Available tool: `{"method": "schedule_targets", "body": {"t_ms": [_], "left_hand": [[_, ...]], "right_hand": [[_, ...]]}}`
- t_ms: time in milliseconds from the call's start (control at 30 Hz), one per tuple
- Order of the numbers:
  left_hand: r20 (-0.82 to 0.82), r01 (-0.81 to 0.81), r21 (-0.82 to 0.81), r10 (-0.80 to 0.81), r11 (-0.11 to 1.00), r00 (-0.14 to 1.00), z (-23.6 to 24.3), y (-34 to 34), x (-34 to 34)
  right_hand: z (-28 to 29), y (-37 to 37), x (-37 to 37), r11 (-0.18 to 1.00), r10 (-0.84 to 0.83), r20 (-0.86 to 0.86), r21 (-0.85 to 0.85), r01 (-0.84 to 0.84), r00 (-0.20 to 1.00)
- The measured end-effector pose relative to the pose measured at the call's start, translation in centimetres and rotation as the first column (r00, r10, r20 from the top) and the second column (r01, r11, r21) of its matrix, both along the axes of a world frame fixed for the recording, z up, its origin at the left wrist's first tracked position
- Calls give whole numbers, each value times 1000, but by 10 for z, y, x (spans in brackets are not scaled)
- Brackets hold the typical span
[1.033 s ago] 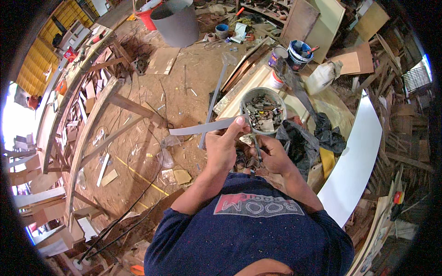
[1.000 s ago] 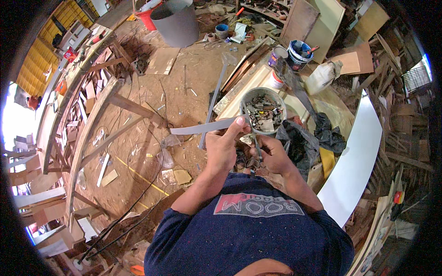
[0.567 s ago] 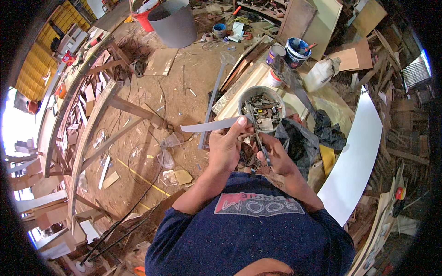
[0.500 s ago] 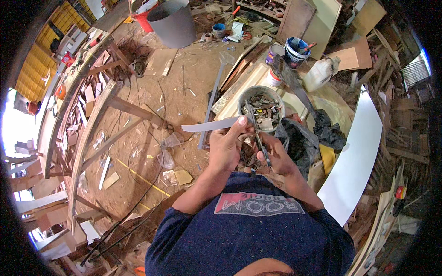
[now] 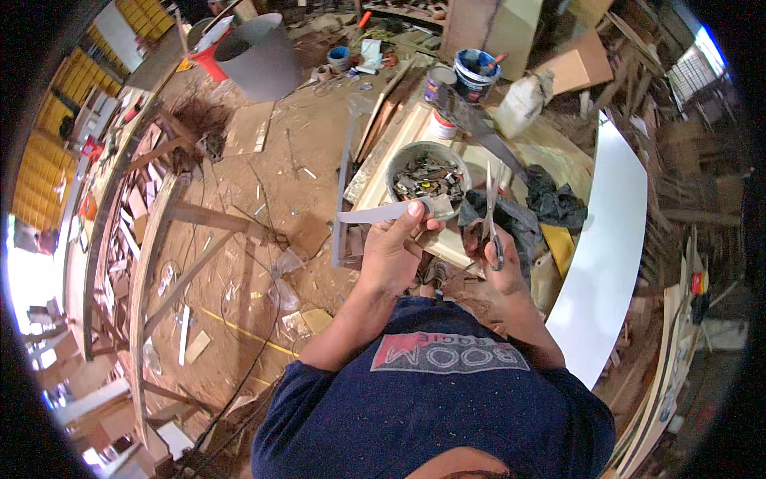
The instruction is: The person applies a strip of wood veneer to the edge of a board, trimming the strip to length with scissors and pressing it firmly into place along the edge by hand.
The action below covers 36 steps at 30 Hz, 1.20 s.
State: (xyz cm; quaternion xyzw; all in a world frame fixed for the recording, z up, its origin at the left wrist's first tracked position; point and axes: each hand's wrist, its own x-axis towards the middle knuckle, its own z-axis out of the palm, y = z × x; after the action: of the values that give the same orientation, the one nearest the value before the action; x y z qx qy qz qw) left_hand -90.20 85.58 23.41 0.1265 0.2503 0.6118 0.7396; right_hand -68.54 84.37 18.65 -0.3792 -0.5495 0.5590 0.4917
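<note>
My left hand pinches a thin grey strip between thumb and fingers, its free end pointing left. To its right, my right hand grips a pair of scissors, blades pointing up and slightly parted, away from the strip. Beyond both hands, a round bucket full of mixed small scraps stands by pale boards. Crumpled dark plastic lies just right of the scissors.
A long white curved panel runs along my right side. Curved timber frames stand at left on a littered floor with cables. Farther ahead are paint buckets, a white jug, a large grey tub and leaning boards.
The scissors have moved rightward off the strip and now point upward, separated from my left hand. The strip's free end has shifted right, and the view has turned slightly.
</note>
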Motion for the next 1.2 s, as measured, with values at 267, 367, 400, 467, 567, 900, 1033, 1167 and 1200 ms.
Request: {"method": "schedule_targets", "body": {"t_ms": [267,367,400,467,567,900,1033,1167,1200], "left_hand": [[-412,119,71,-79,990,908,-6,0,41],[-364,206,199,-123,958,923,-24,-1,66],[-304,244,157,-189,957,934,-21,-3,74],[-299,277,134,-227,952,927,-21,-11,90],[-498,404,180,-271,897,824,-37,-23,107],[-868,613,131,-209,779,451,-57,-136,193],[-902,722,116,-233,682,365,-89,-213,247],[-936,745,103,-189,659,297,-111,-315,307],[-921,727,-2,-284,687,266,-112,-342,313]], "right_hand": [[-28,-78,50,879,-429,81,-194,436,900],[-19,-116,61,684,-605,409,-173,709,683],[-22,-130,72,633,-644,421,-176,754,639],[-47,-159,99,562,-684,568,10,827,458],[-103,-209,147,437,-718,651,147,887,246],[-249,-355,308,65,-520,848,162,985,-105],[-291,-388,361,215,-462,884,188,958,-70],[-292,-405,391,497,-206,977,54,866,58],[-257,-401,378,452,-181,967,-81,888,180]]}}
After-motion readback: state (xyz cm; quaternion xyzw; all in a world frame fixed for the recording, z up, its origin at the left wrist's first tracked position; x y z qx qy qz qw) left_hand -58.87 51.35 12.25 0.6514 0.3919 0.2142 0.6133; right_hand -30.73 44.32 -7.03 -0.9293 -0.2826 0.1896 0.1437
